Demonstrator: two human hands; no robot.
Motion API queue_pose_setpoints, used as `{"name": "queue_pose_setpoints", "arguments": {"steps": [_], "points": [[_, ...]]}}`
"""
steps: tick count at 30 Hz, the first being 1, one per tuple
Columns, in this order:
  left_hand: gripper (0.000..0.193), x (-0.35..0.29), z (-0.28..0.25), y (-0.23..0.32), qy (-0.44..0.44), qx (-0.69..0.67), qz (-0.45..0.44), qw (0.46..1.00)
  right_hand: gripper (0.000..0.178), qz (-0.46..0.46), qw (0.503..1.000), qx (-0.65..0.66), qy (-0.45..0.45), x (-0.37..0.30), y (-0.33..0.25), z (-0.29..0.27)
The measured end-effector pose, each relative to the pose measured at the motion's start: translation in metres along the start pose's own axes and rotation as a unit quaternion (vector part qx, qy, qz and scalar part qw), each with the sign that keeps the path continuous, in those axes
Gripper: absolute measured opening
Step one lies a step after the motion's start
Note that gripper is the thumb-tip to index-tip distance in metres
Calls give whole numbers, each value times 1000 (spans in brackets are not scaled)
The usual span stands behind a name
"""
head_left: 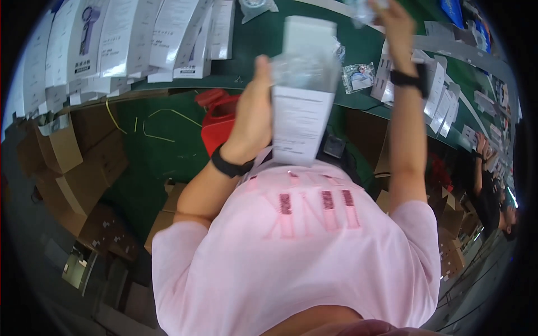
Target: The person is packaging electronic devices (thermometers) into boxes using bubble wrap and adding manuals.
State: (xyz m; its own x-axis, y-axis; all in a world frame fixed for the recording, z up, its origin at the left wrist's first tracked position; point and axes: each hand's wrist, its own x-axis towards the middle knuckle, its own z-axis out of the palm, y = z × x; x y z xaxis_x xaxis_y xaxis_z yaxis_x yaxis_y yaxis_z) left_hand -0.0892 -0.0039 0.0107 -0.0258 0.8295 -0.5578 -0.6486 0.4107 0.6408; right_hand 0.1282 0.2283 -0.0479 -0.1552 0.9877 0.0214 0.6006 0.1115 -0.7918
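My left hand [253, 115] is wrapped round the side of a white cardboard box [301, 126] with printed text, held upright in front of my body. The box's top flap [310, 36] stands up. Clear plastic wrapping [302, 70] shows at the box's mouth; what it wraps I cannot make out. Over the far side of the table my right hand [394, 22], blurred by motion, pinches a clear plastic bag [363, 12] with its fingertips. A small clear packet [358, 77] with items inside lies on the table, between the box and my right forearm.
Several white boxes [120, 39] stand packed together on the green table [255, 45] at the left. More flat white boxes [440, 95] lie at the right. A red plastic container [218, 123] and cardboard cartons [73, 168] are below the edge. Another person [487, 185] works at far right.
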Motion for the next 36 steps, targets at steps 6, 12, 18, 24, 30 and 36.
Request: {"name": "queue_pose_setpoints", "arguments": {"steps": [6,12,18,24,30,36], "points": [[69,2,50,-13,-156,56,11,986,20,-97,979,118,-134,-105,-171,-78],[77,-2,74,-17,-209,130,-20,969,14,-223,840,-204,-450,-126,-166,-118],[73,-7,85,-24,-393,143,36,908,23,155,600,-21,-784,-101,-176,-117],[101,2,62,-25,-345,82,117,928,65,-7,989,18,-145,-150,-148,-181],[71,5,78,-31,-382,261,230,856,54,151,947,280,-45,-214,-74,-110],[58,20,100,-38,-402,265,85,872,40,-11,967,253,-31,-233,-70,-135]]}}
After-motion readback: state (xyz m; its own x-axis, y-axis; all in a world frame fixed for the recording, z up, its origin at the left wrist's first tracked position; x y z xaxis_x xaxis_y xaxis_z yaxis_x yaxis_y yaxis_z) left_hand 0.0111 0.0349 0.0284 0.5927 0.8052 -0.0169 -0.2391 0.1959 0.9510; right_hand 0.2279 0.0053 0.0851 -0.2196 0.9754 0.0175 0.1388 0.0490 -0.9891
